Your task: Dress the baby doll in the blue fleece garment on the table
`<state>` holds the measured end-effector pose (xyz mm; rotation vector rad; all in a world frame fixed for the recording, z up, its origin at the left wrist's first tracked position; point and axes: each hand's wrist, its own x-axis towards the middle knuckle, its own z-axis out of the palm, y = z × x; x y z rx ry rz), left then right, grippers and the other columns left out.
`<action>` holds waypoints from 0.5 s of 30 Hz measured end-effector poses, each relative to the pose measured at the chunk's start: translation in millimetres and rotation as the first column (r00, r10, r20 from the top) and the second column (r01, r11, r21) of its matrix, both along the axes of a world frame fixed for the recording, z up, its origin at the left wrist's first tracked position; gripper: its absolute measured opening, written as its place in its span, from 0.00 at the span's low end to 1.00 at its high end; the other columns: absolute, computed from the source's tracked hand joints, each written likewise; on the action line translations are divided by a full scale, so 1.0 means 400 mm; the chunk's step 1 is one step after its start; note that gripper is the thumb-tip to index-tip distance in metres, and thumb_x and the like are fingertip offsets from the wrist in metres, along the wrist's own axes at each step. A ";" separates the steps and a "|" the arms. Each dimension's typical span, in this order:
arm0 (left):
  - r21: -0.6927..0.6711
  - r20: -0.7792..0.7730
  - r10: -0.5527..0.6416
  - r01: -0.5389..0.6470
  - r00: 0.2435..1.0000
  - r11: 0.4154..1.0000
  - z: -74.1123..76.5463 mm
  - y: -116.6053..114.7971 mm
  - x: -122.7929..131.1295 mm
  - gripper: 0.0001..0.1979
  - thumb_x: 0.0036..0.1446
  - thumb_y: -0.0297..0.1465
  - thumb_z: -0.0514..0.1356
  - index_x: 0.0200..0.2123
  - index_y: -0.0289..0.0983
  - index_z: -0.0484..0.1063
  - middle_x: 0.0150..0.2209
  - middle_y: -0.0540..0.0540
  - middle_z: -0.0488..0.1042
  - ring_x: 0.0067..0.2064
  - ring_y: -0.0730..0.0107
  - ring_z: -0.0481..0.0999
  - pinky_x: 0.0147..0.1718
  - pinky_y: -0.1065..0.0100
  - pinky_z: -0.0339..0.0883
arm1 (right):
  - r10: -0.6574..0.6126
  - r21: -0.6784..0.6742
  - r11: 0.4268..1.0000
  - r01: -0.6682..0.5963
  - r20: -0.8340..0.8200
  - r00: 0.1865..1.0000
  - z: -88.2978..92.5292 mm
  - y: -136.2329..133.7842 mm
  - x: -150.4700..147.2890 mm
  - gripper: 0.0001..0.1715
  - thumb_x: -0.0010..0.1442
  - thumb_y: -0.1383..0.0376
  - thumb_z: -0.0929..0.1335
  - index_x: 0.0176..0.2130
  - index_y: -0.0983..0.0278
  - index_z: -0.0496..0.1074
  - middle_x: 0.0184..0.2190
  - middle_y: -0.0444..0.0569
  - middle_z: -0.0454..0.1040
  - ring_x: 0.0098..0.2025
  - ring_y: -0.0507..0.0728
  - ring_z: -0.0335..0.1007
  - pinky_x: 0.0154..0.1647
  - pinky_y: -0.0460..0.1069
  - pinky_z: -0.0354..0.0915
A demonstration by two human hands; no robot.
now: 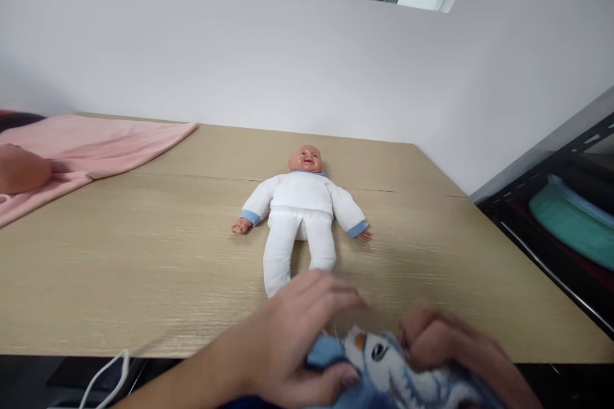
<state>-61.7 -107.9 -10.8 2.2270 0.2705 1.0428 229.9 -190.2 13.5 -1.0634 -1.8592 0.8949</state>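
Note:
A baby doll (pixel 300 211) in a white suit with blue cuffs lies on its back in the middle of the wooden table (pixel 144 255), head toward the wall. At the table's near edge, both my hands grip a blue and white printed cloth (pixel 384 374) with a cartoon animal on it. My left hand (pixel 292 345) holds the cloth's left side, thumb under it. My right hand (pixel 446 345), blurred by motion, is curled over its right side. Both hands are just in front of the doll's feet.
A pink towel (pixel 81 150) lies at the table's back left, with a skin-coloured rounded thing (pixel 22 169) on it at the frame's edge. A black shelf rack (pixel 551 223) holding a teal folded cloth (pixel 570 220) stands at the right. A white cable (pixel 108 374) hangs below the table's front.

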 end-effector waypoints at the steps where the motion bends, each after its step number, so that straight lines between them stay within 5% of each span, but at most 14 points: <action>1: -0.108 -0.039 -0.019 0.015 0.999 0.994 0.034 0.028 0.001 0.32 0.70 0.45 0.70 0.70 0.41 0.68 0.61 0.35 0.80 0.60 0.46 0.81 0.62 0.50 0.77 | -0.033 0.052 0.998 0.032 0.018 0.999 0.056 0.026 -0.012 0.10 0.68 0.51 0.73 0.43 0.52 0.81 0.35 0.51 0.78 0.32 0.65 0.76 0.28 0.57 0.71; 3: -0.267 -0.107 -0.154 0.121 0.982 0.956 0.094 0.087 -0.003 0.30 0.70 0.45 0.72 0.69 0.43 0.70 0.62 0.38 0.79 0.62 0.49 0.80 0.63 0.52 0.76 | -0.076 0.193 0.978 0.076 -0.011 0.997 0.149 0.083 -0.042 0.08 0.74 0.57 0.69 0.44 0.51 0.79 0.37 0.49 0.78 0.34 0.62 0.76 0.32 0.55 0.69; 6: -0.389 -0.095 -0.227 0.174 0.969 0.905 0.154 0.175 -0.009 0.27 0.66 0.42 0.76 0.63 0.44 0.74 0.57 0.42 0.80 0.59 0.52 0.81 0.59 0.56 0.77 | -0.097 0.291 0.951 0.100 -0.027 0.995 0.224 0.172 -0.083 0.08 0.75 0.61 0.68 0.43 0.53 0.79 0.37 0.48 0.77 0.37 0.62 0.74 0.35 0.55 0.66; 11: -0.358 0.111 -0.164 0.193 0.980 0.913 0.199 0.292 -0.004 0.27 0.66 0.33 0.76 0.63 0.45 0.70 0.57 0.42 0.74 0.55 0.59 0.80 0.53 0.61 0.78 | -0.178 0.327 0.933 0.148 0.065 0.982 0.260 0.285 -0.103 0.11 0.69 0.68 0.69 0.44 0.54 0.82 0.38 0.47 0.79 0.36 0.61 0.72 0.34 0.54 0.64; 15: -0.285 0.102 -0.059 0.086 0.993 0.955 0.222 0.360 -0.020 0.22 0.67 0.33 0.75 0.61 0.43 0.74 0.64 0.38 0.73 0.59 0.57 0.79 0.57 0.59 0.77 | -0.107 0.227 0.970 0.085 0.084 0.991 0.277 0.346 -0.086 0.11 0.72 0.62 0.72 0.53 0.54 0.81 0.43 0.49 0.81 0.39 0.63 0.75 0.35 0.54 0.69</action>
